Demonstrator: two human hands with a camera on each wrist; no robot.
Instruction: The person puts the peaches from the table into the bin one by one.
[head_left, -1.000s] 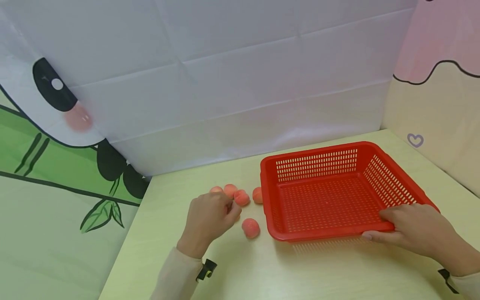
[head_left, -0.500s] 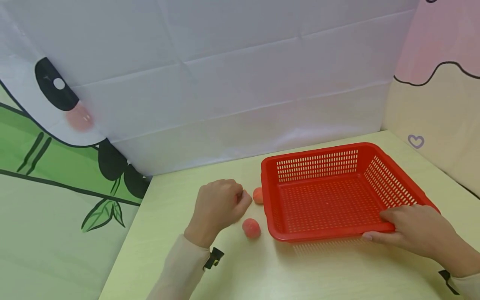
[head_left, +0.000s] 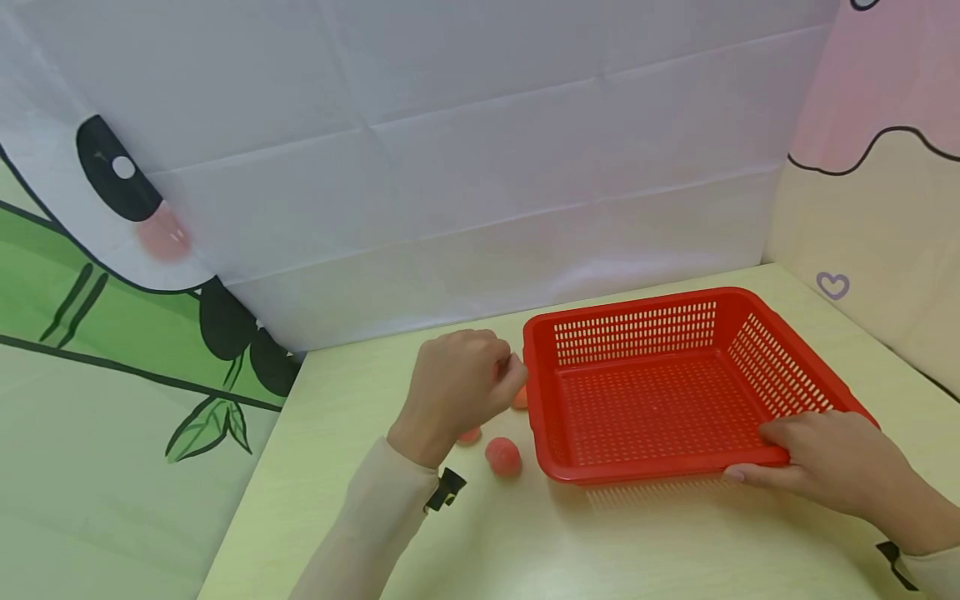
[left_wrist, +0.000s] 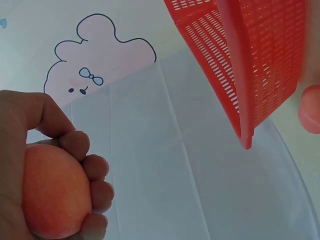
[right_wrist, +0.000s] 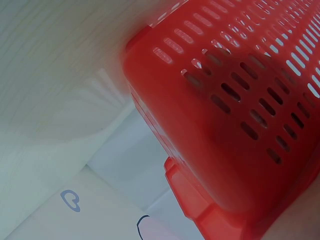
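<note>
Left hand (head_left: 459, 385) curled around one peach (left_wrist: 52, 197), lifted above the table (head_left: 525, 542) just left of the red basket (head_left: 660, 392), near its left wall. Right hand (head_left: 832, 458) grips the basket's near rim at the right corner, thumb inside. Three more peaches on the table: one (head_left: 502, 456) by the basket's near-left corner, two partly hidden under the left hand.

I can read no text, label, brand or number anywhere from here; the backdrop carries only cartoon drawings.
</note>
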